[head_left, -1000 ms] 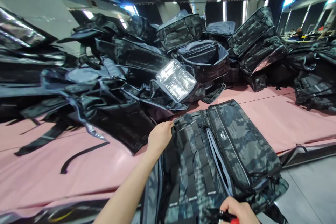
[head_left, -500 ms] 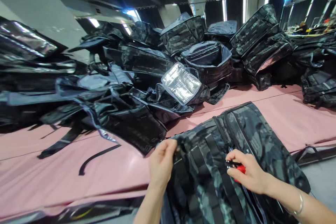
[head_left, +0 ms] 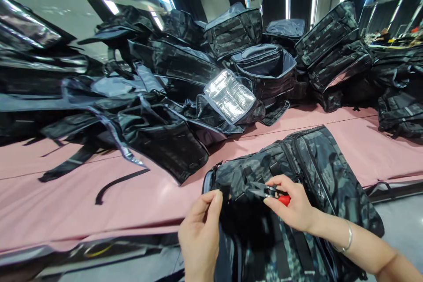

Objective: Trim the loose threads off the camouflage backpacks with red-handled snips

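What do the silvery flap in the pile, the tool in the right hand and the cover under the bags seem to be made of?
Flap: probably foil-faced lining, going by its crinkled, mirror-bright shine.
Tool: blades look like smooth grey metal; the glossy red part of the handle could be plastic.
Cover: matt pink, perhaps cloth or soft sheeting, as its edge folds slightly.

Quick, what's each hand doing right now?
Left hand: pinched closed by the backpack; whether holding anything, can't tell.
Right hand: holding red-handled snips.
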The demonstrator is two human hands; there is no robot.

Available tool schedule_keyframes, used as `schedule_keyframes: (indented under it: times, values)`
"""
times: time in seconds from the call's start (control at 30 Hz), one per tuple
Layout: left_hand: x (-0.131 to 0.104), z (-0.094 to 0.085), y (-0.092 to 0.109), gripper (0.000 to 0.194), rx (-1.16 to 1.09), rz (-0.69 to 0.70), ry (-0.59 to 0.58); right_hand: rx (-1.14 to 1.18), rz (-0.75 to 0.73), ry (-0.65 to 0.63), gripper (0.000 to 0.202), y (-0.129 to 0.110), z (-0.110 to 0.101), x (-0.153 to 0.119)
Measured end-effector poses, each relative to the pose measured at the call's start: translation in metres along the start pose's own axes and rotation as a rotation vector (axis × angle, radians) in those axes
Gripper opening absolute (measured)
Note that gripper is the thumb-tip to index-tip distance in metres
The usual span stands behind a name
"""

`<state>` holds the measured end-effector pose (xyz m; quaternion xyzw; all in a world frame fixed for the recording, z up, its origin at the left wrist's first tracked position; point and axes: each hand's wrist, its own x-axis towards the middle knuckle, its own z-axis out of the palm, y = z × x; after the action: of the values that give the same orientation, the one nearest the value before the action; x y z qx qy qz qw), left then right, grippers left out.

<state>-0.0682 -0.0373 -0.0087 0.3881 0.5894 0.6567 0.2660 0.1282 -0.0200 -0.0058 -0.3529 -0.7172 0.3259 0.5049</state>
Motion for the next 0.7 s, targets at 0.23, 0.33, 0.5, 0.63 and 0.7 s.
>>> schedule_keyframes:
  times: [0.23, 0.33, 0.5, 0.63, 0.7]
  values:
    - [-0.007, -0.001, 0.008, 0.027, -0.002, 0.000, -0.049, -0.144, -0.311, 0.058, 0.023, -0.014, 0.021, 0.022]
    - [-0.011, -0.002, 0.008, 0.026, 0.019, -0.003, -0.085, -0.160, -0.331, 0.058, 0.020, -0.010, 0.025, 0.026]
    - [-0.012, -0.002, 0.007, 0.026, 0.022, -0.005, -0.082, -0.099, -0.321, 0.111, 0.015, -0.005, 0.024, 0.025]
    - [-0.014, -0.002, 0.009, 0.025, 0.026, 0.019, -0.085, -0.078, -0.332, 0.070, 0.017, -0.005, 0.021, 0.023]
    - [-0.016, -0.002, 0.010, 0.025, 0.058, 0.042, -0.102, -0.068, -0.312, 0.043, 0.015, -0.005, 0.019, 0.022]
